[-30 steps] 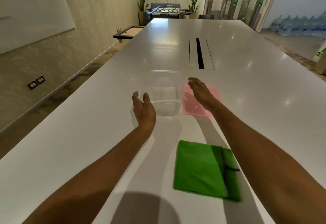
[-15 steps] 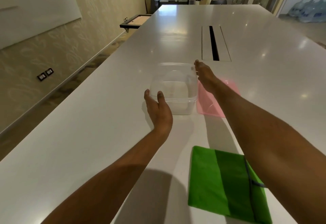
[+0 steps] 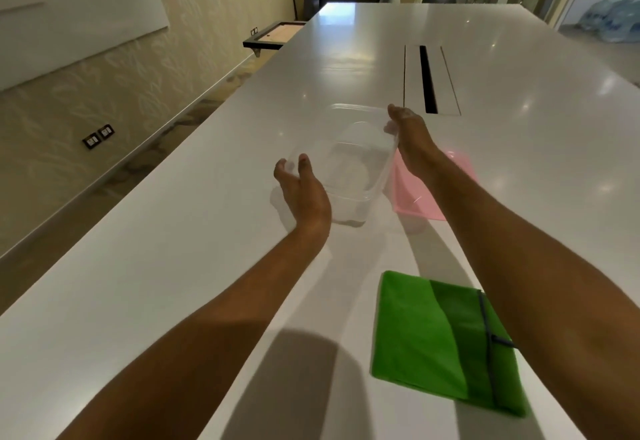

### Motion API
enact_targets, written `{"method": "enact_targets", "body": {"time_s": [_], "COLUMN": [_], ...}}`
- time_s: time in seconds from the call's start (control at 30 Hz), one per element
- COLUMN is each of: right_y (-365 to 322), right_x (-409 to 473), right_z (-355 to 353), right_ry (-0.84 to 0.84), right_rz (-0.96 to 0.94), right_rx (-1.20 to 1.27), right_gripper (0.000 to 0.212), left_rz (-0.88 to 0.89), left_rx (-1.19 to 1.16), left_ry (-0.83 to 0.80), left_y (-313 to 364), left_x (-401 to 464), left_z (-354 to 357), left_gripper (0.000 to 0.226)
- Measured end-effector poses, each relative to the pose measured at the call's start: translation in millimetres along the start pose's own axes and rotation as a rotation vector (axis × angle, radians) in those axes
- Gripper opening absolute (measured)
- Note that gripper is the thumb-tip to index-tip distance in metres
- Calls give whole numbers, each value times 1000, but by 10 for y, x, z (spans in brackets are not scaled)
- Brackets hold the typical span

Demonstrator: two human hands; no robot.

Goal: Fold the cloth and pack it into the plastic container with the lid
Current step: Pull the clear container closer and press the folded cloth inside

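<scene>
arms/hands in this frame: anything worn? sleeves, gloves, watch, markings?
Both forearms are bare from the bottom edge of the frame to the wrists: no sleeves in view. The left hand and right hand carry no gloves. No watch, bracelet, strap or cable shows on either wrist, and no rings or markings can be made out. Upper arms are out of frame.

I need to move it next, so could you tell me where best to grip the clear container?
Probably by its rim on the two short ends, coming in from both sides: the clear container is open-topped and empty, and the left hand and right hand already flank it.
</scene>
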State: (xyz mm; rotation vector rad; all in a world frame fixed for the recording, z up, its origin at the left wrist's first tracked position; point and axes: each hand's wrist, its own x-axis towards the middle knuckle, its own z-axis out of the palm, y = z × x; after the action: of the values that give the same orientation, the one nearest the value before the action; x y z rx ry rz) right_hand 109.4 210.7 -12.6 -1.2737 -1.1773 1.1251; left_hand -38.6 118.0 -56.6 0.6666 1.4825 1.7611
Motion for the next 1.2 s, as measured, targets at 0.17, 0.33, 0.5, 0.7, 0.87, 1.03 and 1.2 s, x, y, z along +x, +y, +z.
{"method": "enact_targets", "body": {"time_s": [0.17,0.33,0.5,0.7,0.87,1.03,1.2], "right_y": [-81,-96,-63,48,133,201,234], "right_x": [-383,-924,-1482,-2090,-2507,-2772,-2917], "right_z": [6,106,275,368,427,478,526], "right_ry": [96,169,221,235,198,181,180], "right_rz": [34,12,-16,27,26,45,51], "right_rx": [105,119,105,76,74,91,91], "right_gripper": [44,40,43,50,56,55,52], "left_rz": [18,1,-10,-20,-67,-35,-12], "left_rx": [-76,-83,-65,7,37,168,225], "left_ry": [-93,-225,-316,-353,-418,-418,-442], "left_y": [235,366,472,523,559,548,548], "left_x": [126,153,140,148,158,132,117], "left_z": [-319,-691,-1013,-1265,-1415,-1565,-1657], "left_gripper": [36,35,39,54,59,60,61]}}
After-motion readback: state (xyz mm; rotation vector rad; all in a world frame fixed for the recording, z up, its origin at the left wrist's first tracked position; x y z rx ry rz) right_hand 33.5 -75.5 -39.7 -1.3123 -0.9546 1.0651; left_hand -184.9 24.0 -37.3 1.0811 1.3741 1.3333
